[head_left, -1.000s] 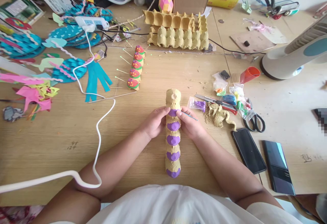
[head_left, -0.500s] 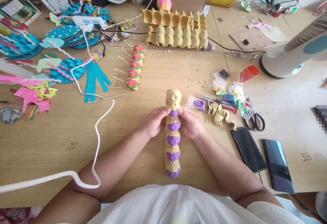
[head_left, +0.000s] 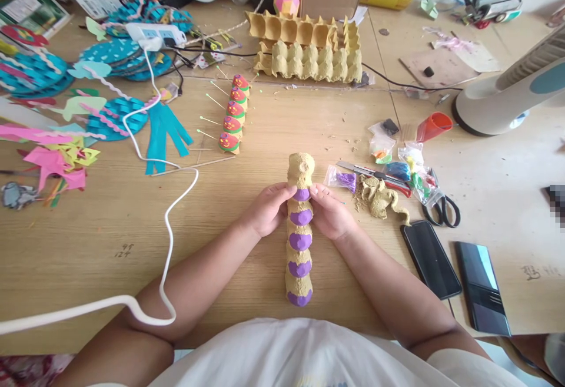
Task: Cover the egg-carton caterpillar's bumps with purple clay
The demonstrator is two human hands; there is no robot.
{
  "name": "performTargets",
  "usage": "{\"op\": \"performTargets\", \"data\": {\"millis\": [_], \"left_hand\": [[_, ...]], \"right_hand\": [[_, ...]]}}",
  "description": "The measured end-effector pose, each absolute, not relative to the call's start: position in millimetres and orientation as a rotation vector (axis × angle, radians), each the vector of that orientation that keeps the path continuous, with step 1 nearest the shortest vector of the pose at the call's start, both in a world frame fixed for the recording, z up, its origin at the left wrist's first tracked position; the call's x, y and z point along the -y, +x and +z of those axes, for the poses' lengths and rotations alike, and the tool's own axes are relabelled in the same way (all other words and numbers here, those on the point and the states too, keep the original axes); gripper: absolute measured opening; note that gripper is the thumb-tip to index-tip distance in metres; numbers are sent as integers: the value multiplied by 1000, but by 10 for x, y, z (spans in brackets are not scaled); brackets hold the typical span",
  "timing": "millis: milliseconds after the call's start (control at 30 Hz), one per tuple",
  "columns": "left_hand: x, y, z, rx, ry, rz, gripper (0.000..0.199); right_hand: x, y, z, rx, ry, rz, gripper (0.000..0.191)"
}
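Observation:
A strip of egg carton cups (head_left: 301, 260) lies lengthwise before me on the table, bare cardboard at its far end. Purple clay (head_left: 301, 241) covers one side of several of its cups. My left hand (head_left: 271, 207) grips the strip from the left, thumb at the edge of the farthest purple patch. From the other side my right hand (head_left: 330, 209) holds it the same way, thumb on that same patch. The undersides of my fingers are partly hidden by the strip. Near my right hand rests a small bag of purple clay (head_left: 341, 179).
Beyond stands a red and green caterpillar (head_left: 233, 117) with pins. Egg cartons (head_left: 315, 60) lie at the back. At right are a utility knife (head_left: 375, 176), cardboard scraps (head_left: 380, 197), scissors (head_left: 445, 210) and two phones (head_left: 430, 260). A white cable (head_left: 168, 240) crosses the left side.
The view has shifted very slightly. Both hands keep the same hold on the carton strip, and nothing else has visibly moved.

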State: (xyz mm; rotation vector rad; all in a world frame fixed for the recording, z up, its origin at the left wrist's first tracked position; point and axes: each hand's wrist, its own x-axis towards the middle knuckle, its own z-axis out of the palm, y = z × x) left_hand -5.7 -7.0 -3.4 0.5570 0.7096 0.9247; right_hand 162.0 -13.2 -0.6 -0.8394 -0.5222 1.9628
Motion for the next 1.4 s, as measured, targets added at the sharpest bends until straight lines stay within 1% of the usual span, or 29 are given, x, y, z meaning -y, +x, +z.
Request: {"op": "performTargets", "data": {"millis": [1000,1400], "left_hand": [[63,-61,-58,-702,542,929,37],[69,-62,-57,-707,547,935,38]], "right_hand": [[123,1608,51,600,-815,1953,33],[126,1585,50,621,-792,1949,38]]}}
